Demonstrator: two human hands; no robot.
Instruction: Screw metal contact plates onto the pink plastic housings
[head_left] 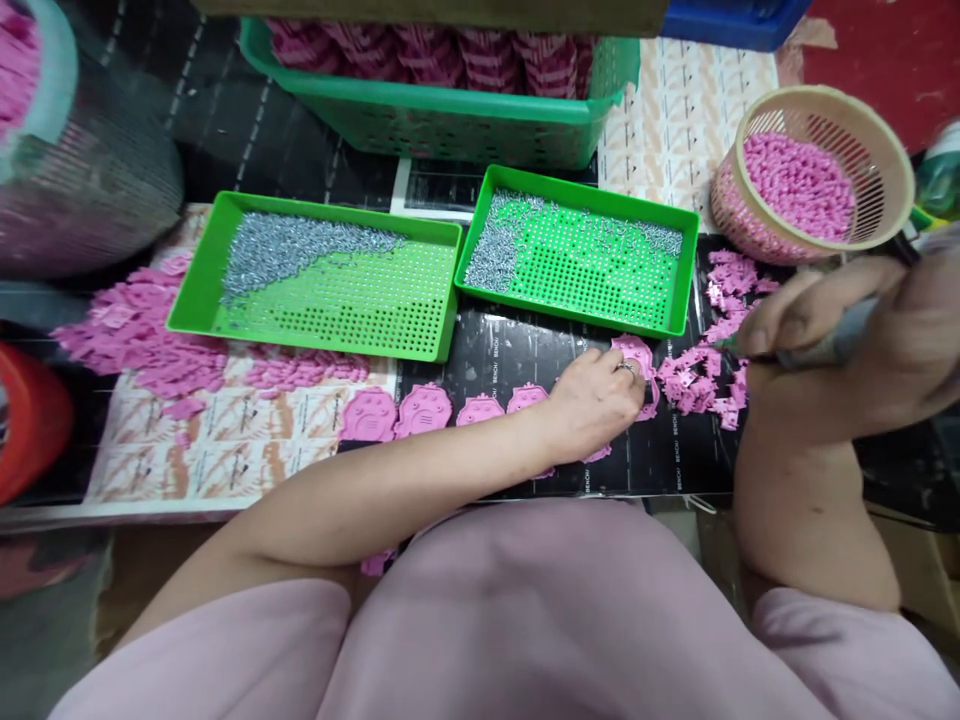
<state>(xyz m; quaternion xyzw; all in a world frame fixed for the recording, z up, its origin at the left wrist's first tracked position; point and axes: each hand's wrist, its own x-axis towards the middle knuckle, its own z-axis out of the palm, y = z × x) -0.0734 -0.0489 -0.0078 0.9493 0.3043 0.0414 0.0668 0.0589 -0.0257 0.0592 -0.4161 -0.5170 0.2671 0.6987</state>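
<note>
My left hand (600, 405) is closed, its fingertips pressed on a pink plastic part (634, 352) lying on the black table covering. That hand hides some of the part. More flat pink parts (424, 410) lie in a row to the left, under and beside my left forearm. At the right, my right hand (847, 330) is raised and closed around a grey screwdriver-like tool (832, 338), whose thin greenish tip points left. Below that tip lies a heap of small pink plastic pieces (686, 380). Blur and the fingers hide most of the tool.
Two green trays (442, 345) (577, 312) hold small silver screws. A beige basket (814, 243) contains pink pieces. Behind stands a green crate (450, 120) of stacked pink parts. Pink piles (142, 330), a mesh bin (97, 190) and a red bucket (34, 420) are leftward.
</note>
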